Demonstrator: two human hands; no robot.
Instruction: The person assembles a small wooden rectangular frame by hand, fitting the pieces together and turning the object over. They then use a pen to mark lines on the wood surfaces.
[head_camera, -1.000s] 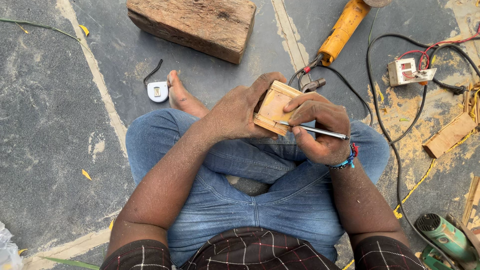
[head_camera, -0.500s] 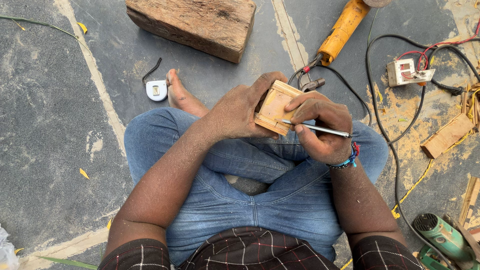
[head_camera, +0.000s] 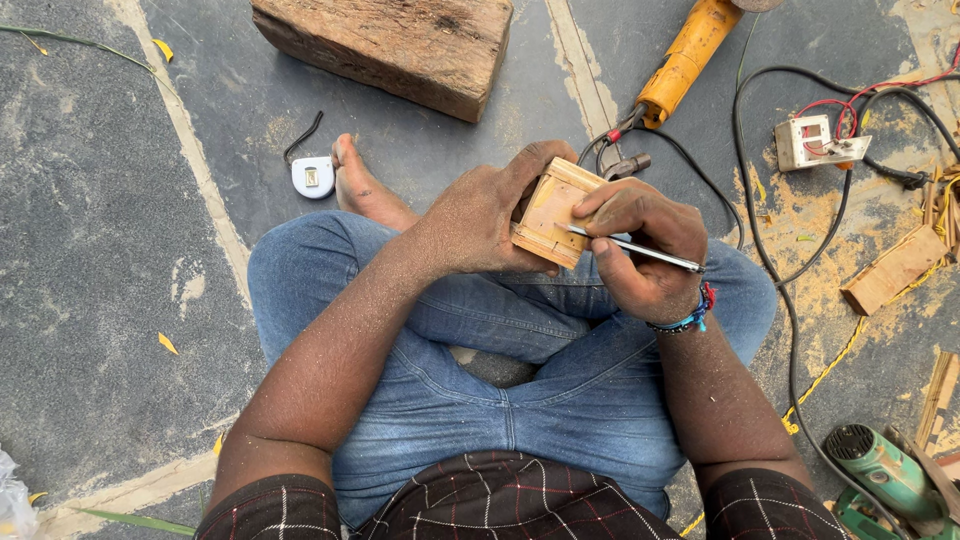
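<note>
Nothing has visibly moved since earlier: left hand (head_camera: 480, 225) still grips the wooden box (head_camera: 552, 212) at frame centre above the lap, while right hand (head_camera: 640, 250), fingers closed round a pen (head_camera: 635, 248), touches its tip to the box.

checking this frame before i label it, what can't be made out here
Head view only:
- Far side of the wooden block: covered by the left hand.
- Tip of the thin metal tool: too small to tell; right hand wraps its middle.
- Yellow power tool: head cut off by the top edge.
- Green power tool: cut off by the bottom right corner.
</note>
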